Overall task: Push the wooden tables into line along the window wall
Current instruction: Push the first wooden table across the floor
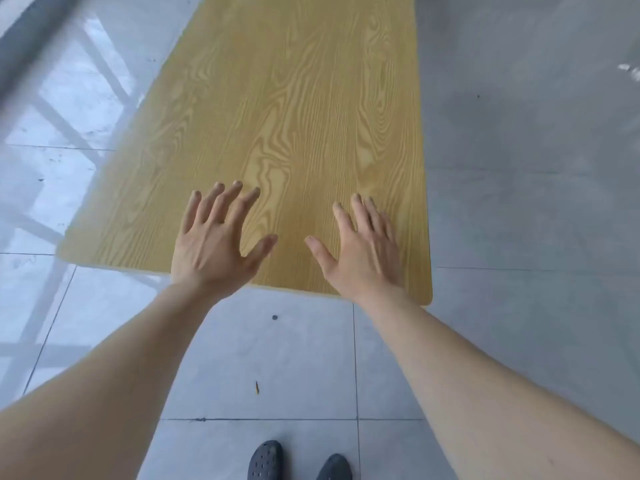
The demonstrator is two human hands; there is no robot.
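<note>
A long wooden table (pixel 294 98) with a yellow grain top runs away from me down the middle of the view. Its near short edge lies just past my wrists. My left hand (pixel 216 244) is over the near end of the top with fingers spread and straight. My right hand (pixel 363 251) is beside it to the right, fingers also straight and spread. Whether the palms touch the wood or hover just above it I cannot tell. Neither hand holds anything.
Grey floor tiles (pixel 519 202) surround the table. Bright window light and frame shadows fall on the floor at the left (pixel 69 109). My dark shoes (pixel 265 460) stand on the tiles below. A small orange scrap (pixel 257 388) lies on the floor.
</note>
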